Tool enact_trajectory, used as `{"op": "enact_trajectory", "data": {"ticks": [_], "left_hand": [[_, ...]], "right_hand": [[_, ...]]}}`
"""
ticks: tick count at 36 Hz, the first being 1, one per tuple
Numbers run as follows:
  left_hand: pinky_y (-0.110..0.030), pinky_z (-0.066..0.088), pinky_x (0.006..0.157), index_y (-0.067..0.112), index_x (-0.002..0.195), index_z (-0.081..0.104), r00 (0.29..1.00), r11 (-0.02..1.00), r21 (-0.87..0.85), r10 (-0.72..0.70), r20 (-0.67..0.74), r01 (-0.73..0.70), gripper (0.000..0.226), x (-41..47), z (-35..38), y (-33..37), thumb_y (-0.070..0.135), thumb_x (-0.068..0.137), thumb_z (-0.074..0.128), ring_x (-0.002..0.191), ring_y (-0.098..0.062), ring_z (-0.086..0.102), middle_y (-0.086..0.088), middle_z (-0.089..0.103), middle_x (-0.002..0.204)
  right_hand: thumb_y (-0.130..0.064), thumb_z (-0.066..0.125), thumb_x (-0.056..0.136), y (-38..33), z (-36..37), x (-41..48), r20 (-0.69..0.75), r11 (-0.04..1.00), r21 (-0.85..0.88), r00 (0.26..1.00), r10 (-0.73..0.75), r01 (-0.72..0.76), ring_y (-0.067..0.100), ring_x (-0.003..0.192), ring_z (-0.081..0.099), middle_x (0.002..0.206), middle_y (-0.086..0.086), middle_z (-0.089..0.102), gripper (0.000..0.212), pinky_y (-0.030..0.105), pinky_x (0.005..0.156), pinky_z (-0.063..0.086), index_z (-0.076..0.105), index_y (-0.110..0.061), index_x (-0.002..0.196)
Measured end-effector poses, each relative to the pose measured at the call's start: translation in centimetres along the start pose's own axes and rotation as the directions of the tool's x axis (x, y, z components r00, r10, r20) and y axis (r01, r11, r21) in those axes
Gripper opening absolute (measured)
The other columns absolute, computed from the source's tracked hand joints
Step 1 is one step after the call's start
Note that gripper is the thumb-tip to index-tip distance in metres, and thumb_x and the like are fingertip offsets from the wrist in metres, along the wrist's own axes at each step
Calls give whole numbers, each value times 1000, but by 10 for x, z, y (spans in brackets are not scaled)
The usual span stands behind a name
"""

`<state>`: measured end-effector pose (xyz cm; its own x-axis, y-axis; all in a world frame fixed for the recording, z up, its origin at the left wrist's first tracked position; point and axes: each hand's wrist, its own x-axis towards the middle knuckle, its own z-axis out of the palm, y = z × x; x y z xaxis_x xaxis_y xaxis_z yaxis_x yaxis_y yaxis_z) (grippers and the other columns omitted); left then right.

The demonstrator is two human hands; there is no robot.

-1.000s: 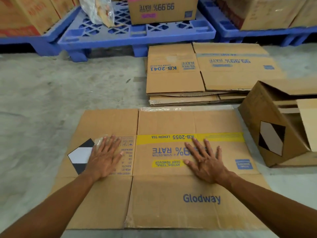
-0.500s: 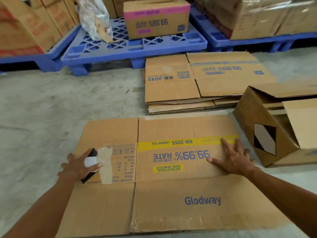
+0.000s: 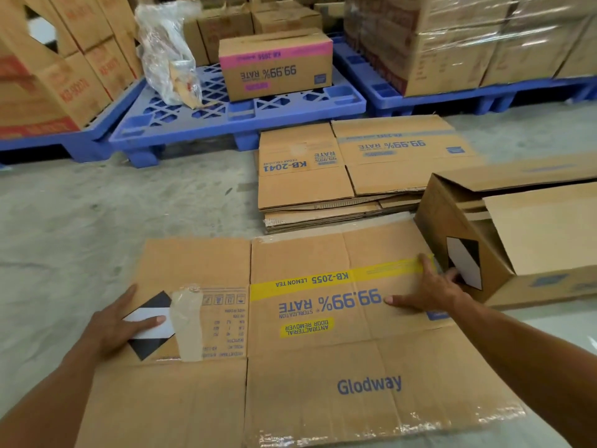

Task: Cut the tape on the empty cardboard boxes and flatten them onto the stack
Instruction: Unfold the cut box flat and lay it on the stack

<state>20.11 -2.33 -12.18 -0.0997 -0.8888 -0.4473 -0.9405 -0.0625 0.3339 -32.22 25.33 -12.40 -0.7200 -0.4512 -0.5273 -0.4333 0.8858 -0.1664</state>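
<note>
A flattened cardboard box (image 3: 310, 357) with a yellow band and "Glodway" print lies on the concrete floor in front of me. My left hand (image 3: 116, 328) grips its left edge, the thumb lying on top across a black-and-white diamond label next to a loose strip of clear tape (image 3: 185, 321). My right hand (image 3: 429, 291) holds the right edge, thumb on top and fingers curled over the side. Just beyond the box lies the stack of flattened boxes (image 3: 326, 189). No cutter is in view.
An open empty box (image 3: 504, 250) lies on its side at the right, touching the flattened one. Blue pallets (image 3: 245, 111) stand behind with a pink-banded box (image 3: 274, 67), a plastic bag (image 3: 168, 50) and wrapped cartons (image 3: 458, 43). Bare floor stretches to the left.
Both hands left the middle of the flattened box, where they pressed flat, and slid outward to grasp its left and right edges. My view tipped up toward the pallets.
</note>
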Motion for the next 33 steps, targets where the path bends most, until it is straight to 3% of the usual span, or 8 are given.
{"op": "enact_trajectory", "data": {"ticks": [3, 7, 10, 13, 16, 24, 33], "left_hand": [[-46, 27, 118, 44, 159, 15, 999, 999, -15, 41, 7, -40, 143, -11, -23, 15, 87, 32, 66, 149, -33, 30, -5, 29, 165], [-47, 36, 115, 49, 152, 33, 985, 985, -110, 115, -129, -130, 121, -36, -46, 42, 64, 48, 92, 143, -35, 40, -7, 41, 158], [-47, 39, 112, 43, 151, 41, 969, 980, -56, 180, -171, -192, 110, -49, -67, 68, 54, 55, 93, 139, -36, 44, -8, 46, 155], [-46, 38, 113, 39, 150, 44, 959, 980, -9, 194, -208, -201, 110, -69, -99, 95, 53, 53, 94, 140, -37, 44, -8, 45, 155], [-46, 38, 112, 38, 149, 46, 950, 980, -47, 177, -257, -195, 109, -89, -130, 110, 50, 53, 96, 140, -36, 43, -8, 44, 156], [-50, 41, 109, 37, 152, 42, 872, 959, -85, 208, -444, -272, 107, -118, -152, 161, 50, 59, 94, 138, -37, 45, -9, 45, 156], [-54, 45, 103, 43, 151, 39, 758, 929, -37, 276, -592, -367, 101, -95, -182, 276, 54, 64, 89, 137, -38, 45, -7, 47, 153]], "right_hand": [[-85, 79, 35, -7, -14, -8, -58, 1000, -4, 998, -11, 11, 51, 143, 26, 160, 20, -2, 152, 62, 109, 36, -10, -45, 152], [-85, 79, 40, -25, -36, -30, -240, 996, -83, 969, -54, 35, 48, 134, 37, 153, 22, 7, 138, 57, 102, 41, 4, -44, 149], [-84, 79, 43, -36, -53, -50, -304, 986, -158, 948, -93, 46, 43, 124, 44, 140, 21, 20, 127, 53, 96, 44, 16, -38, 143], [-85, 78, 43, -34, -75, -67, -322, 982, -181, 941, -106, 48, 40, 125, 45, 142, 21, 22, 127, 51, 93, 46, 20, -35, 144], [-87, 76, 42, -32, -104, -80, -343, 985, -156, 931, -129, 79, 42, 130, 43, 147, 21, 22, 129, 52, 96, 47, 20, -34, 147], [-84, 76, 49, -30, -177, -88, -489, 980, -100, 849, -199, 172, 38, 115, 48, 128, 20, 36, 118, 50, 91, 46, 27, -32, 143], [-77, 83, 48, -35, -273, -31, -605, 974, 23, 779, -165, 224, 45, 126, 43, 142, 25, 31, 124, 57, 97, 42, 23, -36, 149]]}}
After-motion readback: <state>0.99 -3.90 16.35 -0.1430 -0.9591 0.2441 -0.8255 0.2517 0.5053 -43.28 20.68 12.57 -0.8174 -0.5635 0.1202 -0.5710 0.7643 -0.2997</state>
